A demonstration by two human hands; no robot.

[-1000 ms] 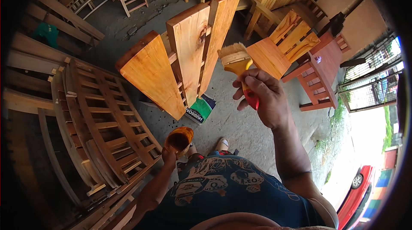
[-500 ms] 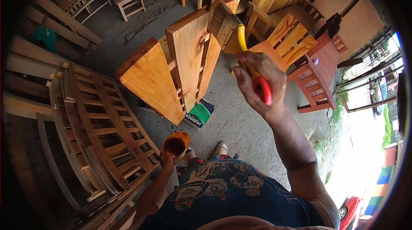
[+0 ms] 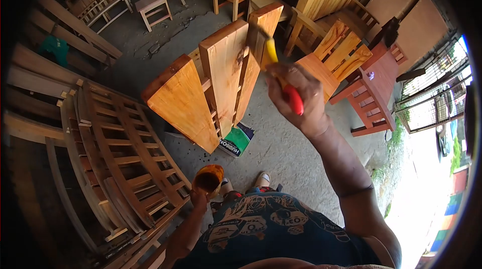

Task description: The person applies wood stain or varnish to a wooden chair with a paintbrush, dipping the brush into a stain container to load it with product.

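Note:
My right hand (image 3: 299,95) is wrapped round a paintbrush (image 3: 271,50) with a yellow and red handle. The brush head is blurred and overlaps the upper part of a slatted wooden piece (image 3: 223,63), made of three broad boards joined by crosspieces. Its left board has a glossy orange-brown face, while the middle board looks paler with a dark knot. Low on the left, my left hand (image 3: 199,198) grips an orange-stained cup (image 3: 208,177), its mouth tilted up towards me and its inside dark brown.
A green and black box marked HUDSON (image 3: 236,141) lies beneath the boards on the concrete floor. Slatted wooden frames (image 3: 133,151) lean at the left. To the right stand a wooden chair (image 3: 326,70) and a reddish bench (image 3: 374,93). More chairs fill the back.
My right hand and the brush have moved left, closer to the boards, with the handle more upright. My left hand still holds the cup. The whole view has shifted slightly.

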